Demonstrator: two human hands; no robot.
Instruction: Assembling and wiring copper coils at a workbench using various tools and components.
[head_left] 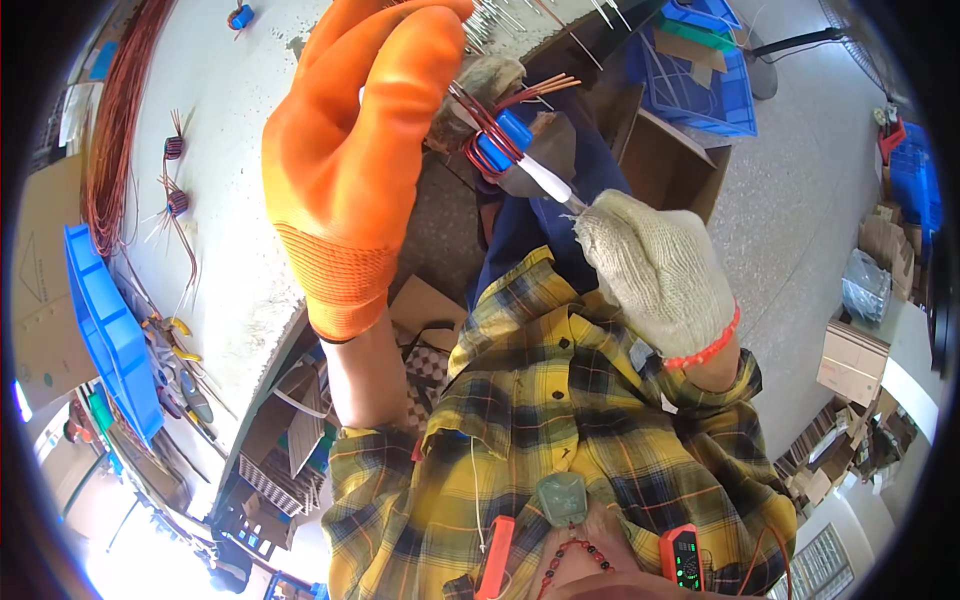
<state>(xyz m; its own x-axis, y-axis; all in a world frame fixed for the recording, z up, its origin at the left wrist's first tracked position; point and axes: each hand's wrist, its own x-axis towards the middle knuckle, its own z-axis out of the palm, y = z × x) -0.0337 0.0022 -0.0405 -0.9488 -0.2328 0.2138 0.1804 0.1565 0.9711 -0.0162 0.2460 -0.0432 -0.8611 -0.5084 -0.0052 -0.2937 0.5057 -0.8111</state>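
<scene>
A blue ring-shaped coil [503, 140] wound with brown-red enamelled wire sits in front of me, a bundle of copper wire ends [545, 88] sticking out to its right. My right hand [655, 270], in a white knit glove with a red cuff, is closed around a thin tool with a white shaft [548, 181]; the shaft's far end meets the coil. To the coil's left, my left hand [370, 130] wears an orange coated glove. Its fingers are bent and pressed together at the upper edge. A wire runs from the coil toward that glove; what the fingers hold is hidden.
On the pale worktable [235, 130] at left lie small wound coils [176, 203], a long bundle of copper wire [125, 120], a blue tray [110, 330] and pliers [180, 340]. Beyond my right hand stand an open cardboard box [672, 165] and a blue crate [735, 95].
</scene>
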